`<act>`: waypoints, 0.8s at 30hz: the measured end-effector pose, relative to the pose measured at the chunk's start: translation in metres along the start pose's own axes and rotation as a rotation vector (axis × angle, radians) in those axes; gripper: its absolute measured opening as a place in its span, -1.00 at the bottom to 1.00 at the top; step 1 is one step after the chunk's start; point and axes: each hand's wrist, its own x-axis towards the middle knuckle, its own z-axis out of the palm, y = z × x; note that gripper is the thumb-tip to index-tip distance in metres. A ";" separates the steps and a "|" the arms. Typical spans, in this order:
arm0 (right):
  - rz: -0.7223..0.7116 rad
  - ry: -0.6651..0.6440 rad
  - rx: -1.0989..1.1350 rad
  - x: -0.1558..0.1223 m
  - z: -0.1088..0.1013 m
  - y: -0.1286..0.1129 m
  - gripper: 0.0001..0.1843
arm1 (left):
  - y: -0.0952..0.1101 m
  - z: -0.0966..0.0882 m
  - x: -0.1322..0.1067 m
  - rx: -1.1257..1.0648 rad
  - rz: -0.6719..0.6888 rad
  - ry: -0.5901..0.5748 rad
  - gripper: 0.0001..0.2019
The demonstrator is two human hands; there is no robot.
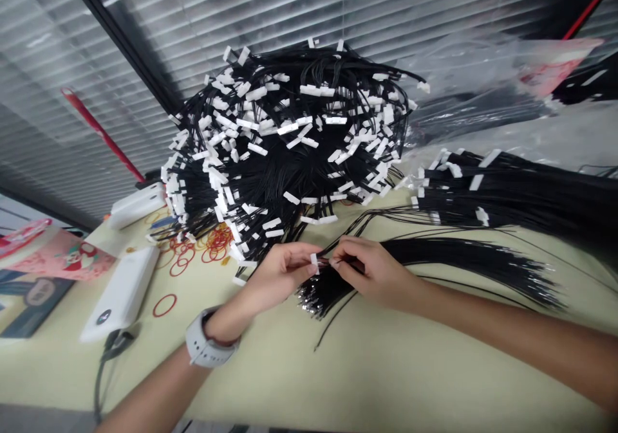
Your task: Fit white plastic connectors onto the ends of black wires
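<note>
My left hand [284,271], with a pale watch on its wrist, pinches a small white connector [314,263]. Close on its right, my right hand [367,267] has thumb and fingers pressed together on a thin black wire at the connector's side. Whether the wire's tip sits inside the connector is too small to tell. Beneath both hands lies a bundle of loose black wires [425,253] with shiny metal tips at its ends. One stray wire [333,320] sticks out toward the table's front.
Behind the hands rises a large heap of black cables [299,163] with white connectors. More connector-ended cables [526,185] lie at right, beside clear plastic bags [463,92]. Red rubber bands [215,246], a white power strip [120,291] and a pink cup [62,253] are at left.
</note>
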 end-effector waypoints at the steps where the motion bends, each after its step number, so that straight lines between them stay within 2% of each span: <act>1: 0.005 0.002 -0.001 0.000 0.000 0.000 -0.88 | 0.000 0.000 0.000 0.000 0.002 -0.001 -0.79; 24: 0.045 -0.034 -0.031 0.001 0.000 -0.003 -0.88 | -0.003 -0.004 0.001 -0.063 -0.018 -0.004 -0.77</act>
